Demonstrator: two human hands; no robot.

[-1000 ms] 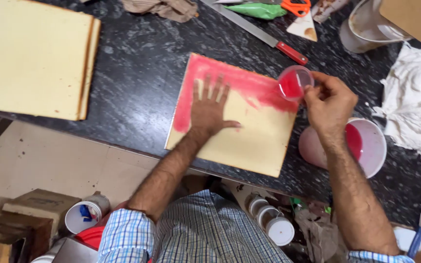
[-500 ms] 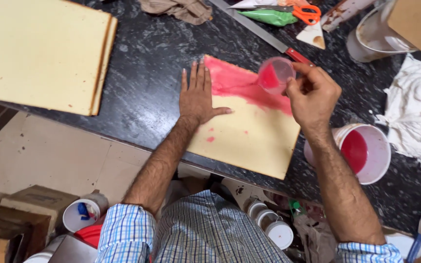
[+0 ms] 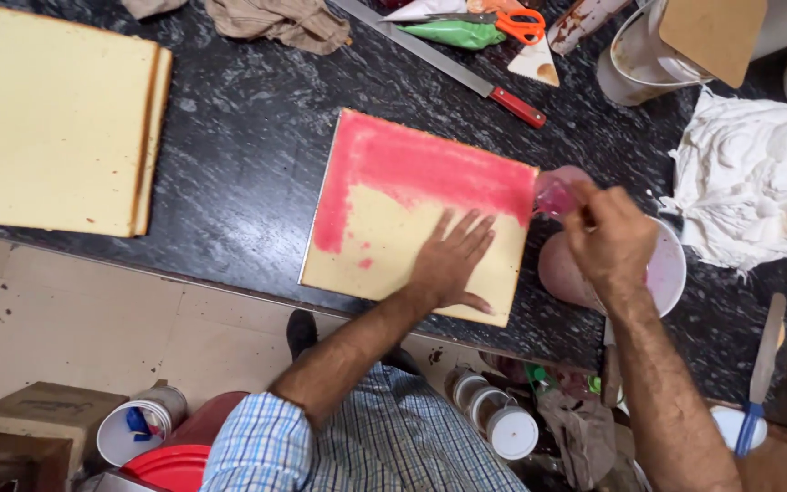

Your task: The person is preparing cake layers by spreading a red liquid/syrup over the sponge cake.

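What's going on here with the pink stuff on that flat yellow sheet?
A person presses their left hand flat on a square sponge sheet on a dark counter. The right hand holds a small clear cup of pink liquid beside the sheet's right edge, over a pink bowl. The sheet's top and left edge are stained pink.

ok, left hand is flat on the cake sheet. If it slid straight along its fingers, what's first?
Probably the small pink cup held by the right hand; the left hand fingers point up-right over the sponge sheet.
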